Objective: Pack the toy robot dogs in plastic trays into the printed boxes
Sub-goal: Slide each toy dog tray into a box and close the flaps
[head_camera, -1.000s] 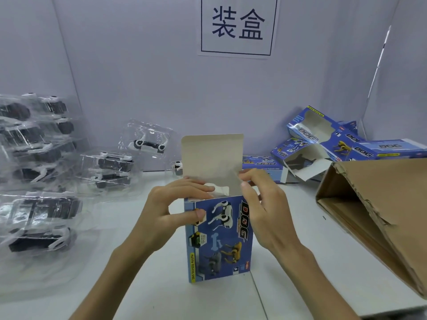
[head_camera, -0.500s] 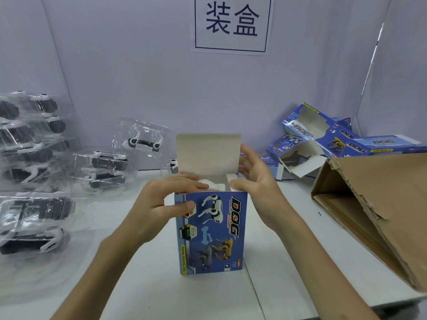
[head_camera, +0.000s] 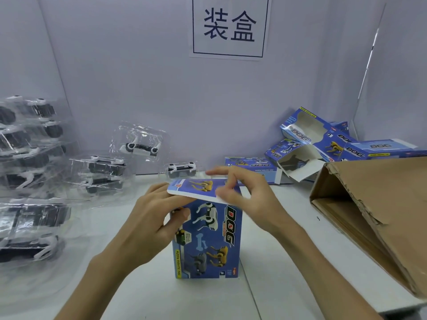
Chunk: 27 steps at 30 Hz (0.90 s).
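A blue printed box (head_camera: 208,241) with dog pictures stands upright on the white table in front of me. My left hand (head_camera: 157,218) grips its upper left corner, thumb on the front face. My right hand (head_camera: 245,197) lies on the top flap (head_camera: 191,187), which is folded down over the opening, fingers blurred. The box's inside is hidden. Toy robot dogs in clear plastic trays (head_camera: 30,179) are stacked at the left, and more trays (head_camera: 138,146) stand near the back wall.
Several open blue boxes (head_camera: 318,139) lie in a heap at the back right. A big brown cardboard carton (head_camera: 374,209) lies on its side at the right, mouth facing me. A paper sign (head_camera: 228,26) hangs on the wall.
The top flap stood upright before and is now folded down over the box by my right hand. My left hand stays on the upper left corner.
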{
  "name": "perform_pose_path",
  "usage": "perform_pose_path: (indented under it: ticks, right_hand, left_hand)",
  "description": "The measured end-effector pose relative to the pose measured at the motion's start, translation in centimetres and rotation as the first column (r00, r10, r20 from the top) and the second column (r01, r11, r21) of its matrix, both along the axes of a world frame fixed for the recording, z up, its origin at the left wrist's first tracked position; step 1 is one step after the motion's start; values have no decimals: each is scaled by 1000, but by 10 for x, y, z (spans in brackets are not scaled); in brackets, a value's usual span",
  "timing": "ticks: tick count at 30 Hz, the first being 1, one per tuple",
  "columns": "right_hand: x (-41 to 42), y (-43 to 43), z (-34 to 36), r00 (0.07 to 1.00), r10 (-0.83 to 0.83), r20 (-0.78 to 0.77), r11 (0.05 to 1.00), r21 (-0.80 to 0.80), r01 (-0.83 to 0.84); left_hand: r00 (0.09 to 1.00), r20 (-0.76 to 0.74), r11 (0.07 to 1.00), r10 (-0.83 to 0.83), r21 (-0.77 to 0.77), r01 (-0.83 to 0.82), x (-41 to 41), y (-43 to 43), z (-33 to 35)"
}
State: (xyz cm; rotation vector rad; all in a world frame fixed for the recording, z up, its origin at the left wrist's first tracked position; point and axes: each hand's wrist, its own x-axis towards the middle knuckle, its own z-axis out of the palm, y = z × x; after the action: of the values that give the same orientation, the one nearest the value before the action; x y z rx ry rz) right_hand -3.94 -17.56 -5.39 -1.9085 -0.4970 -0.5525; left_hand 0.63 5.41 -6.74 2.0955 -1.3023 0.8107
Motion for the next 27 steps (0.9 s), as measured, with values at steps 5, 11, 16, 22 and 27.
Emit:
perform_pose_path:
  ticks: [5, 11, 16, 22, 27]
  right_hand:
    - [-5, 2, 22, 999, 48, -20, 944, -326, -52]
    - [-6, -3, 27, 982, 84, -171, 925, -354, -140]
    - [-8, 2, 19, 991, 66, -117, 957, -273, -96]
    - [-9, 4, 22, 994, 52, -94, 966, -249, -74]
    - [-8, 7, 22, 991, 16, -134, 954, -296, -55]
  left_hand:
    - [997, 75, 998, -18, -53, 22, 1, -2, -8]
    - [957, 222, 957, 187, -260, -126, -10, -13, -36]
    - [912, 236, 886, 334, -410, -218, -21, -24, -50]
    - [865, 182, 792, 468, -521, -319, -28, -33, -55]
    - [845, 198, 793, 497, -499, -350, -29, -30, -56]
